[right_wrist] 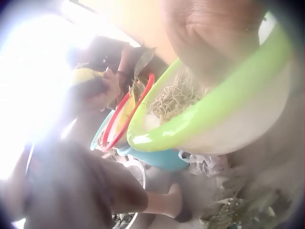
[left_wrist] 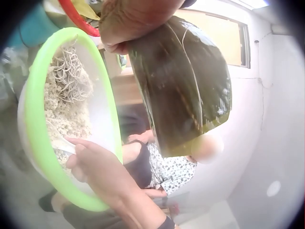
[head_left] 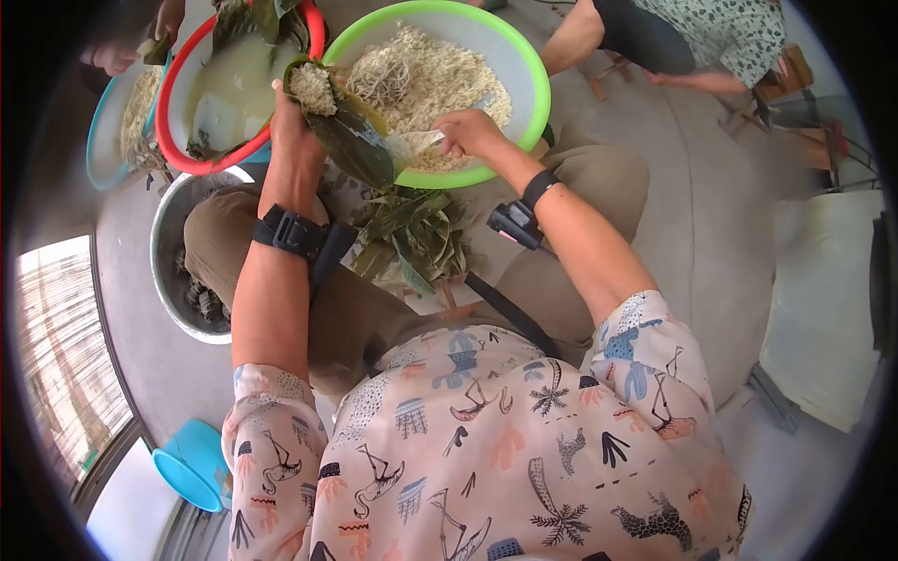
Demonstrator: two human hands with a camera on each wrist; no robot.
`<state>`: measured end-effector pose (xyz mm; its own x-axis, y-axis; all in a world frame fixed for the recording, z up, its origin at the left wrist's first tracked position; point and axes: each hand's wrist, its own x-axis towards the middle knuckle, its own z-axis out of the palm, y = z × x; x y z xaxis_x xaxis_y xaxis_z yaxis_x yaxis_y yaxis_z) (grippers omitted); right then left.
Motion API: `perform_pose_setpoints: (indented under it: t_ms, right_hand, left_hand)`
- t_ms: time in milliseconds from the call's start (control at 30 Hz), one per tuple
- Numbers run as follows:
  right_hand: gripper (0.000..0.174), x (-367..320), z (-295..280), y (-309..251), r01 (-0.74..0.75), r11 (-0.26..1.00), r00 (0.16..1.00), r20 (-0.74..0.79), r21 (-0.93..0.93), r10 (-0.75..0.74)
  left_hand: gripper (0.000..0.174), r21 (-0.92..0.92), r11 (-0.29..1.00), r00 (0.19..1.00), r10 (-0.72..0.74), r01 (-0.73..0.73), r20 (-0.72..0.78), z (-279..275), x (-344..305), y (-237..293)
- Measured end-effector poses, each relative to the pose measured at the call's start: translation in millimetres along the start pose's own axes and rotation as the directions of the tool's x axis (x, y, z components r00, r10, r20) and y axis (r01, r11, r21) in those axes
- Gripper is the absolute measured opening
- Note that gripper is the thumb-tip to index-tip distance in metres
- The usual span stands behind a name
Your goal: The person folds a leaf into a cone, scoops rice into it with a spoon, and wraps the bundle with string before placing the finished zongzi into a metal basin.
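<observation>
My left hand (head_left: 294,136) grips a folded dark green leaf (head_left: 360,154), with a clump of pale rice (head_left: 313,89) in its upper end. In the left wrist view the broad, glossy leaf (left_wrist: 183,81) hangs from that hand. A green-rimmed basin (head_left: 537,79) of loose rice (head_left: 468,75) stands in front of me, and a bundle of thin strings (head_left: 383,79) lies on the rice. Over the near side of the basin, my right hand (head_left: 475,135) holds a white spoon (left_wrist: 62,144) by its handle, its bowl down at the rice.
A red-rimmed basin (head_left: 166,140) with cloudy water and leaves stands left of the green one. Beneath lies a pile of leaves (head_left: 412,229). Beside my left leg is a metal bowl (head_left: 161,248) with dark bundles. Other people sit at the upper left and upper right.
</observation>
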<state>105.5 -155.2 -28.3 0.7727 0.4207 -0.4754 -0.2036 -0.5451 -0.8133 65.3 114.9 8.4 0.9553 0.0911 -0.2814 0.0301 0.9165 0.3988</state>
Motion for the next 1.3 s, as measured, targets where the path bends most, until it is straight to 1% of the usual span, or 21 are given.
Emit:
perform_pose_setpoints:
  t_ms: [67,133,200,267,300,333,400,467,533,600,633,667,733,767,800,867,900,933,1000,1233,1300]
  right_hand:
    - [0.025,-3.9,-7.3,-0.7,-0.015,0.988,1.000,0.022,0.154,0.012]
    - [0.025,-13.2,-15.3,-11.2,-0.022,0.982,1.000,0.002,0.190,0.022]
    - [0.025,-22.2,-22.4,-19.5,-0.024,0.974,0.999,-0.021,0.225,0.029]
    - [0.028,-29.7,-29.1,-26.8,0.060,0.968,0.996,-0.085,0.244,-0.040]
    - [0.028,-33.9,-31.8,-32.5,0.071,0.969,0.995,-0.088,0.236,-0.051]
    - [0.028,-39.4,-33.4,-41.0,0.156,0.955,0.983,-0.137,0.252,-0.125]
    - [0.028,-50.7,-36.4,-56.3,0.246,0.930,0.964,-0.170,0.273,-0.205]
    - [0.028,-70.4,-37.0,-80.3,0.357,0.919,0.906,-0.299,0.166,-0.299]
    - [0.027,-84.2,-28.7,-101.0,0.402,0.910,0.874,-0.338,0.100,-0.349]
    - [0.023,-87.3,-14.5,-112.9,0.592,0.790,0.689,-0.408,-0.161,-0.599]
    - [0.019,-82.1,-8.5,-113.2,0.615,0.648,0.543,-0.356,-0.449,-0.761]
    - [0.019,-81.3,-5.0,-115.1,0.616,0.644,0.538,-0.355,-0.454,-0.765]
    - [0.018,-83.7,0.8,-123.8,0.618,0.485,0.347,-0.340,-0.618,-0.874]
    - [0.018,-80.3,-1.2,-121.9,0.614,0.485,0.317,-0.367,-0.623,-0.874]
    - [0.018,-84.9,-2.2,-124.7,0.619,0.482,0.320,-0.362,-0.620,-0.876]
    - [0.019,-100.3,-4.7,-131.9,0.558,0.790,0.664,-0.434,-0.255,-0.609]
    - [0.021,-98.5,-5.4,-127.9,0.555,0.812,0.704,-0.419,-0.181,-0.574]
    - [0.021,-96.2,-4.8,-125.2,0.552,0.813,0.706,-0.417,-0.182,-0.573]
    - [0.023,-93.1,-0.6,-120.2,0.494,0.863,0.785,-0.372,-0.105,-0.495]
    - [0.024,-79.1,-4.7,-120.7,0.515,0.855,0.776,-0.394,-0.053,-0.492]
    - [0.024,-77.4,-4.8,-124.4,0.494,0.860,0.777,-0.378,-0.127,-0.503]
  left_hand:
    - [0.066,0.006,1.000,1.000,-0.007,0.007,0.015,-12.1,6.1,1.8]
    - [0.066,0.009,1.000,0.999,-0.009,0.008,0.040,-8.1,6.0,-0.8]
    - [0.066,-0.024,1.000,0.999,0.006,-0.007,-0.035,-6.3,3.2,-7.5]
    - [0.066,-0.007,1.000,1.000,-0.024,0.024,-0.002,-6.8,9.3,-12.7]
    - [0.066,0.046,0.999,0.997,0.021,-0.018,-0.074,0.9,9.2,-19.4]
    - [0.066,0.100,0.993,0.986,0.072,-0.058,-0.149,2.6,10.0,-23.4]
    - [0.062,0.054,0.998,0.980,0.045,-0.035,-0.195,1.4,16.7,-36.4]
    - [0.060,0.036,0.999,0.975,0.015,-0.007,-0.222,19.1,5.5,-49.5]
    - [0.058,0.068,0.998,0.985,0.011,0.001,-0.170,28.4,3.2,-59.2]
    - [0.060,-0.008,0.997,0.984,-0.078,0.078,-0.162,41.6,-0.7,-68.7]
    - [0.060,-0.012,0.997,0.984,-0.078,0.077,-0.158,46.2,-4.4,-71.2]
    - [0.060,0.022,0.996,0.979,-0.085,0.091,-0.185,50.9,-6.1,-72.7]
    - [0.060,0.052,0.994,0.974,-0.086,0.099,-0.209,56.7,-4.3,-75.0]
    - [0.060,0.044,0.996,0.980,-0.073,0.082,-0.187,57.5,-3.5,-75.2]
    - [0.059,0.037,0.997,0.983,-0.062,0.069,-0.171,56.0,-5.4,-77.1]
    - [0.059,0.039,0.997,0.982,-0.062,0.070,-0.180,65.0,-12.9,-73.9]
    - [0.058,0.052,0.995,0.980,-0.074,0.085,-0.184,66.1,-12.5,-73.1]
    - [0.057,0.064,0.993,0.978,-0.086,0.100,-0.189,66.2,-12.3,-73.3]
    - [0.057,0.044,0.991,0.973,-0.117,0.128,-0.197,62.3,-10.2,-74.8]
    - [0.055,0.019,0.988,0.976,-0.151,0.156,-0.154,63.2,-12.6,-75.9]
    - [0.055,0.012,0.984,0.970,-0.174,0.178,-0.169,65.7,-14.8,-75.8]
